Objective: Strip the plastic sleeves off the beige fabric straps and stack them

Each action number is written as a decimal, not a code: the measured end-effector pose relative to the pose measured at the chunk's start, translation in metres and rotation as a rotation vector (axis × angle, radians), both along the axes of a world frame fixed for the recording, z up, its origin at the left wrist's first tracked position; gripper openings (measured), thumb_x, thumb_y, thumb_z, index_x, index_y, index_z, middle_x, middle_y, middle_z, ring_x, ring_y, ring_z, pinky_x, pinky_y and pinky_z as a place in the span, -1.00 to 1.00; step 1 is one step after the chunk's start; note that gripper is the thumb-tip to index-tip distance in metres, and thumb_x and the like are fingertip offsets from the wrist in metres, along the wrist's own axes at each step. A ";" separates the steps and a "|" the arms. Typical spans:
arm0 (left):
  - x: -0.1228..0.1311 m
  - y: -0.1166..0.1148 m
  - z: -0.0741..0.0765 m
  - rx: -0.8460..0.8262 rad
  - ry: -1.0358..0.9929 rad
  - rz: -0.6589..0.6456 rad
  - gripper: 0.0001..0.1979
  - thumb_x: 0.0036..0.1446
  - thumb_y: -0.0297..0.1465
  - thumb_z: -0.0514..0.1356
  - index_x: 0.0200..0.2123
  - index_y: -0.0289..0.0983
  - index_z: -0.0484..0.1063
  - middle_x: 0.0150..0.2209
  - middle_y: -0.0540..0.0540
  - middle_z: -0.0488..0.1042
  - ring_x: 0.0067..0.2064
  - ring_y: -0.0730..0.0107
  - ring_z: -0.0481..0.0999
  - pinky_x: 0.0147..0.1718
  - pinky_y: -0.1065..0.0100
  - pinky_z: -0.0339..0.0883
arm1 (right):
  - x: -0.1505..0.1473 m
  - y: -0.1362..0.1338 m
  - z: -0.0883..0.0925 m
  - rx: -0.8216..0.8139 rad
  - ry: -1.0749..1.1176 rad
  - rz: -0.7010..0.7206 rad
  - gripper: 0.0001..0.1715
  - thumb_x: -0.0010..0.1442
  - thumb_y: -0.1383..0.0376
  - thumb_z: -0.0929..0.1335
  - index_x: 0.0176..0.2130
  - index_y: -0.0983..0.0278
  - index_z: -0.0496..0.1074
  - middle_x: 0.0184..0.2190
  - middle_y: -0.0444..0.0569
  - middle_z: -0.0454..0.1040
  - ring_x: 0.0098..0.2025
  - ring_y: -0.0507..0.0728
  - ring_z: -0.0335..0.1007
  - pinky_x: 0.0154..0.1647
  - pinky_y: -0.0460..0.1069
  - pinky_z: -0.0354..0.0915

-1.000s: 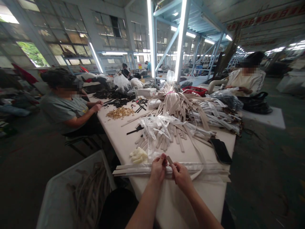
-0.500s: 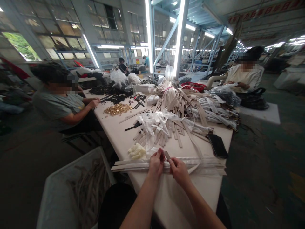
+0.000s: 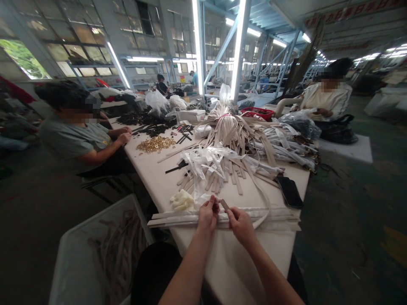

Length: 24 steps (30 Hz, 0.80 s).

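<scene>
My left hand (image 3: 208, 217) and my right hand (image 3: 241, 223) are close together over the near edge of the white table (image 3: 241, 262). Both are pinched on a thin beige strap (image 3: 225, 206) whose end sticks up between them. Under my hands lies a flat row of long straps in clear wrap (image 3: 178, 219), stretching across the table. A loose white strip (image 3: 263, 207) curves away to the right. A pale glove (image 3: 182, 199) lies just left of my left hand.
A heap of beige and wrapped straps (image 3: 235, 140) fills the table's middle, with gold rings (image 3: 155, 144) and black pieces (image 3: 149, 125) farther back. A black phone (image 3: 290, 191) lies right. A grey bin (image 3: 95, 254) stands at my left. One person (image 3: 79, 135) sits left, another (image 3: 327, 99) far right.
My hands stay pinched on the strap; the view has drifted slightly, and the strap end has shifted a little between my fingers.
</scene>
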<state>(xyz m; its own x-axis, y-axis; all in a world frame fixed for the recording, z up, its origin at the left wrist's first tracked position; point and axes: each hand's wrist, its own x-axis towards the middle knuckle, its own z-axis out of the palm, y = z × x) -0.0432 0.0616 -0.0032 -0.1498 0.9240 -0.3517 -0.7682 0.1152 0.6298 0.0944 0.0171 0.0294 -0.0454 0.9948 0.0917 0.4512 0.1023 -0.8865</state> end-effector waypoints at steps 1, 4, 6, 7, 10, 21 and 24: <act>0.001 0.000 0.000 0.004 0.003 0.005 -0.63 -0.19 -0.28 0.52 -0.41 -0.40 0.51 -0.43 -0.09 0.52 -0.50 0.58 0.38 -0.52 0.51 0.23 | -0.001 0.000 0.001 0.007 -0.013 0.005 -0.54 0.33 0.07 0.22 -0.41 0.28 0.49 -0.69 -0.13 0.39 -0.60 0.07 0.32 -0.48 -0.07 0.14; 0.003 -0.001 0.002 0.018 0.035 0.021 -0.63 -0.21 -0.26 0.52 -0.44 -0.39 0.51 -0.46 -0.05 0.50 -0.50 0.57 0.39 -0.50 0.49 0.25 | -0.003 -0.001 0.001 0.007 -0.034 0.026 -0.55 0.33 0.09 0.22 -0.39 0.28 0.51 -0.68 -0.13 0.40 -0.59 0.07 0.33 -0.48 -0.08 0.14; 0.003 -0.002 0.004 0.018 0.066 0.015 -0.61 -0.22 -0.23 0.52 -0.45 -0.39 0.52 -0.46 -0.07 0.50 -0.48 0.54 0.41 -0.48 0.48 0.27 | -0.004 0.000 0.000 -0.004 -0.034 0.038 -0.55 0.33 0.08 0.23 -0.38 0.28 0.51 -0.67 -0.12 0.42 -0.58 0.07 0.34 -0.49 -0.08 0.14; 0.003 -0.003 0.005 0.015 0.078 0.001 -0.60 -0.23 -0.22 0.52 -0.45 -0.39 0.52 -0.45 -0.09 0.52 -0.46 0.52 0.43 -0.46 0.47 0.28 | -0.004 0.001 -0.002 -0.012 -0.029 0.045 -0.55 0.32 0.08 0.23 -0.38 0.28 0.52 -0.66 -0.11 0.43 -0.58 0.07 0.34 -0.50 -0.09 0.15; 0.003 -0.007 0.006 0.016 0.099 -0.089 -0.58 -0.26 -0.21 0.53 -0.43 -0.40 0.55 -0.41 -0.15 0.55 -0.39 0.41 0.49 -0.38 0.42 0.34 | -0.006 0.007 -0.006 -0.062 0.015 0.085 -0.52 0.32 0.04 0.22 -0.38 0.29 0.51 -0.69 -0.11 0.43 -0.62 0.06 0.34 -0.54 -0.10 0.16; -0.021 -0.006 0.026 0.057 0.272 0.059 -0.67 -0.13 -0.20 0.47 -0.39 -0.33 0.59 -0.41 -0.10 0.51 -0.47 0.52 0.35 -0.49 0.49 0.19 | 0.011 0.006 0.018 -0.026 -0.051 0.189 -0.54 0.33 0.08 0.24 -0.44 0.27 0.50 -0.54 -0.04 0.55 -0.48 0.10 0.45 -0.40 -0.07 0.23; -0.016 -0.014 0.029 0.038 0.293 0.036 -0.66 -0.12 -0.18 0.47 -0.40 -0.34 0.59 -0.43 -0.11 0.50 -0.44 0.49 0.37 -0.47 0.48 0.20 | 0.014 0.002 0.024 0.008 -0.108 0.154 -0.49 0.36 0.12 0.20 -0.49 0.25 0.48 -0.61 -0.06 0.49 -0.55 0.09 0.38 -0.43 -0.07 0.18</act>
<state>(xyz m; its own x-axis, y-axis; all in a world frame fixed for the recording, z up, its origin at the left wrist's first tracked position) -0.0596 0.0475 0.0256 -0.2728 0.9279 -0.2540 -0.5560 0.0634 0.8287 0.1082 0.0191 0.0533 -0.2067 0.9746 0.0860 0.5226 0.1843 -0.8324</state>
